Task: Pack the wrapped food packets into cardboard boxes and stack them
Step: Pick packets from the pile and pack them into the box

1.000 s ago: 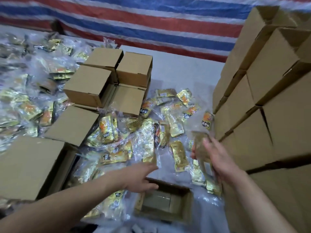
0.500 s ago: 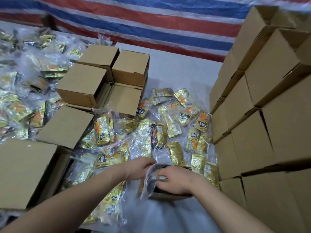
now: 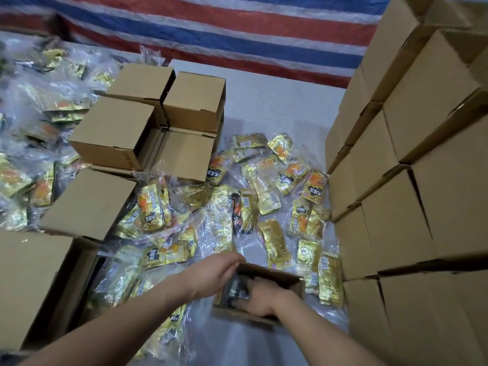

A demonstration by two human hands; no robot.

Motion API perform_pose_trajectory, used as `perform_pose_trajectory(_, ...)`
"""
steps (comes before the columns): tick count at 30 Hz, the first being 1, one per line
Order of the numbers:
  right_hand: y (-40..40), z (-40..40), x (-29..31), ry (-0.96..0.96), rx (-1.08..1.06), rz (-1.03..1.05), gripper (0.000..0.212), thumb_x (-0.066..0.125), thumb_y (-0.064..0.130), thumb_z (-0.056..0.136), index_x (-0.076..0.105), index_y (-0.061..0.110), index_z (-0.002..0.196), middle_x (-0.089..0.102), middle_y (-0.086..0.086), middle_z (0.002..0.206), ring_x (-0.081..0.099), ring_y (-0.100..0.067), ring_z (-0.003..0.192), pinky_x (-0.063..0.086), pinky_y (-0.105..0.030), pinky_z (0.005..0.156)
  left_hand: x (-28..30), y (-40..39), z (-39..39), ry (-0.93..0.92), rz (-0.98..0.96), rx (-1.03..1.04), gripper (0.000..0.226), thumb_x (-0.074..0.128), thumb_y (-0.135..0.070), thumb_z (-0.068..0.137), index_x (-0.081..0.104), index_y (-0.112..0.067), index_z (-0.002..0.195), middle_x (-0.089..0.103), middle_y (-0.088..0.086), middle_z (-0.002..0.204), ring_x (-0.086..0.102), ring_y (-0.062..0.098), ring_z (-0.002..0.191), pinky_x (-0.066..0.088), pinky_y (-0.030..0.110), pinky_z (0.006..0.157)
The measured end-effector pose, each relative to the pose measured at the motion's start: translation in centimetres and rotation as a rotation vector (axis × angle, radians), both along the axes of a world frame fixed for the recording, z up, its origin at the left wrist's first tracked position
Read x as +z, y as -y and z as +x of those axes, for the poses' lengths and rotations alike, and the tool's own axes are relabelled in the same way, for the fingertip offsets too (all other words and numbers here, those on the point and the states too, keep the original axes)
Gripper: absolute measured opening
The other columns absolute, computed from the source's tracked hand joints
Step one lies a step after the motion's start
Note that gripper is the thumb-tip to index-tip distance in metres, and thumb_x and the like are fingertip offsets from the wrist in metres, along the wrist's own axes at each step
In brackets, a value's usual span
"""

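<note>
Along the left edge of the frame, closed cardboard boxes (image 3: 87,204) are sitting among clear-wrapped gold packets (image 3: 153,210), which are spreading across the grey desk (image 3: 277,101) toward the middle. At lower centre I am steadying the open box (image 3: 289,282) with my left hand (image 3: 214,273), its fingers lying fairly straight against the box's near-left rim. Just to the right, my right hand (image 3: 261,299) is reaching down inside the box onto a dark wrapped packet (image 3: 233,289); its fingers are hidden, so I cannot tell whether they are gripping or only pressing. At the right edge, the stack of boxes (image 3: 412,159) is rising high and close.

I am judging two risks: the slippery wrap bunching up and keeping the flaps from closing, and my right elbow nudging that tall stack.

The packets are carrying bold dark labels with Chinese characters, too blurred for me to read.
</note>
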State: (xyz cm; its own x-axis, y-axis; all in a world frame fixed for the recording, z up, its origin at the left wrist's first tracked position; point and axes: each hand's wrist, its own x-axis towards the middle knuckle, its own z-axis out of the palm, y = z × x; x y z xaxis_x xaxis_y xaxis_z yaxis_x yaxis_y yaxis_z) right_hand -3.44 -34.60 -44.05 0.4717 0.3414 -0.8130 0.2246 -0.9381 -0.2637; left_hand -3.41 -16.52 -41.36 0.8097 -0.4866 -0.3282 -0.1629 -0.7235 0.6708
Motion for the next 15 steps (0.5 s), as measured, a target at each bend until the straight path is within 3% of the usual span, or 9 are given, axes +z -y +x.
perform_pose_trajectory(2,0.7,0.2,0.8,0.089,0.019,0.007,0.056,0.045,0.055,0.096,0.055,0.017,0.136,0.06,-0.013,0.133,0.056,-0.036,0.119,0.045,-0.037,0.097,0.0,-0.1,0.5,0.002,-0.004,0.008,0.031,0.036,-0.023,0.107,0.058,-0.014,0.126,0.063,0.005,0.121,0.057,0.019,0.109,0.044,0.03,0.095)
perform_pose_trajectory(6,2.2,1.0,1.8,0.16,-0.03,0.105,0.035,0.044,0.035,0.1,0.068,0.012,0.113,0.068,-0.016,0.117,0.061,-0.034,0.108,0.044,-0.03,0.08,-0.1,0.0,0.8,0.012,-0.001,0.013,0.031,0.036,-0.025,0.107,0.058,-0.017,0.126,0.064,0.003,0.122,0.058,0.017,0.109,0.045,0.03,0.096)
perform_pose_trajectory(10,0.7,0.4,0.1,-0.129,-0.086,0.026,0.051,0.033,0.047,0.103,0.054,0.017,0.139,0.049,-0.012,0.148,0.048,-0.029,0.133,0.036,-0.031,0.104,-0.5,-0.2,0.6,0.027,0.022,0.024,0.032,0.035,-0.027,0.107,0.056,-0.018,0.129,0.063,0.002,0.125,0.057,0.017,0.112,0.044,0.031,0.098)
perform_pose_trajectory(15,0.0,0.3,-0.3,-0.131,-0.212,0.059,0.05,0.034,0.044,0.102,0.05,0.018,0.142,0.046,-0.01,0.151,0.045,-0.026,0.135,0.034,-0.03,0.102,-0.4,-0.2,0.0,0.028,0.035,0.023,0.033,0.034,-0.029,0.107,0.054,-0.019,0.131,0.062,0.002,0.125,0.056,0.015,0.111,0.041,0.026,0.094)
